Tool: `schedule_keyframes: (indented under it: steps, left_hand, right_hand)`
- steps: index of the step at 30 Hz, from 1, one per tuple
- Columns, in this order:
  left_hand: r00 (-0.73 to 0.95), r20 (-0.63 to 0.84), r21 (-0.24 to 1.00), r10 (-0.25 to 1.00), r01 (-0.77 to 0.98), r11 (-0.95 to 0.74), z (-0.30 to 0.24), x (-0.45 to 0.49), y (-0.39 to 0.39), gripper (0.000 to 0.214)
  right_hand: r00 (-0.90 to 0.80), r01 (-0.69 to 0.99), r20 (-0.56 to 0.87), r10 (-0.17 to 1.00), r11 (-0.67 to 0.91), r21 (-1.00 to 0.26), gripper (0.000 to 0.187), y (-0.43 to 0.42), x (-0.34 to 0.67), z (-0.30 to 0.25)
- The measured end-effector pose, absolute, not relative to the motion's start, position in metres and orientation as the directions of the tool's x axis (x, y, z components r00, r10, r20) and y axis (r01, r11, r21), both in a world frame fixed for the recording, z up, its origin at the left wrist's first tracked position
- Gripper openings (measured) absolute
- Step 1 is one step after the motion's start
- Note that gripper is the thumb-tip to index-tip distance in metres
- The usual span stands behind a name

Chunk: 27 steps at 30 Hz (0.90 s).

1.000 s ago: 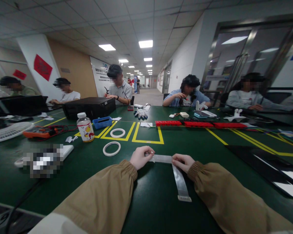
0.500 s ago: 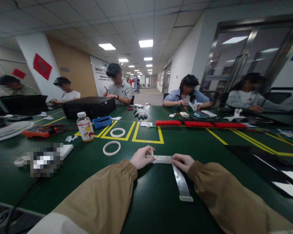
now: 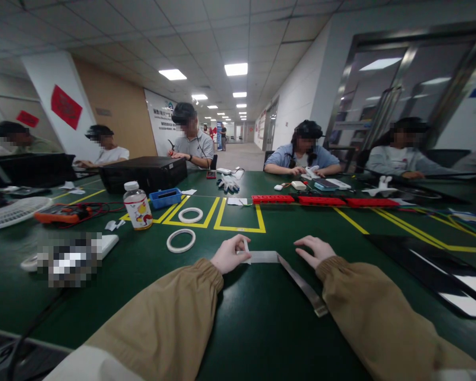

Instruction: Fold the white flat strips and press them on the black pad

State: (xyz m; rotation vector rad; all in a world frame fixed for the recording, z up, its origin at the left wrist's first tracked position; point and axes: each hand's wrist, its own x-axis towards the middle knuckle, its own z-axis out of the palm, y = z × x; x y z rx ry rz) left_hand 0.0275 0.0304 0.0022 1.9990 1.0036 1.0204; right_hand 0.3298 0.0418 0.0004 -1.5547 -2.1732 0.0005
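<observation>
A silvery-grey flat ribbon cable [image 3: 265,257] runs sideways from my left hand [image 3: 230,254], whose thumb and fingers are pinched on its left end. At a fold, the cable bends and slants down toward my right sleeve, ending in a connector-like strip [image 3: 321,310]. A small whitish tab [image 3: 246,244] sticks up between my left fingertips; I cannot tell if it is part of the cable. To the right of the fold, my right hand [image 3: 314,251] is open, thumb and fingers apart, not touching the cable.
Two rolls of white tape [image 3: 181,241] lie beyond my left hand, near a bottle [image 3: 138,206] and a blue tray [image 3: 165,198]. Red strips [image 3: 273,199] cross the table behind. A black panel [image 3: 416,264] lies right. Several co-workers sit around the table.
My right hand has let go of the ribbon cable at its fold and moved up and right, its fingers spreading. The cable's free end has swung to the right.
</observation>
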Motion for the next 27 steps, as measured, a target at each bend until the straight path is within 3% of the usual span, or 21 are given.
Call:
schedule_keyframes:
  steps: [3,6,11,15,27]
  left_hand:
    - [0.367,0.355,0.825,0.860,0.309,-0.473,0.000,0.028,0.032,0.030]
    - [0.345,0.351,0.857,0.870,0.256,-0.448,-0.001,0.029,0.034,0.028]
    - [0.351,0.336,0.895,0.874,0.171,-0.412,-0.001,0.029,0.035,0.030]
    - [0.333,0.322,0.915,0.886,0.131,-0.382,0.000,0.030,0.036,0.035]
    - [0.325,0.270,0.953,0.906,0.041,-0.299,0.001,0.032,0.036,0.044]
  right_hand:
    - [0.048,0.988,0.335,0.941,0.004,-0.153,0.030,0.046,0.370,0.010]
    - [0.387,0.921,0.245,0.889,-0.358,-0.156,0.044,0.040,0.410,0.017]
    - [0.640,0.768,0.201,0.742,-0.609,-0.197,0.054,0.023,0.453,0.017]
    - [0.705,0.708,0.166,0.689,-0.673,-0.214,0.054,0.022,0.470,0.011]
    - [0.529,0.849,0.179,0.830,-0.517,-0.111,0.046,0.033,0.471,0.013]
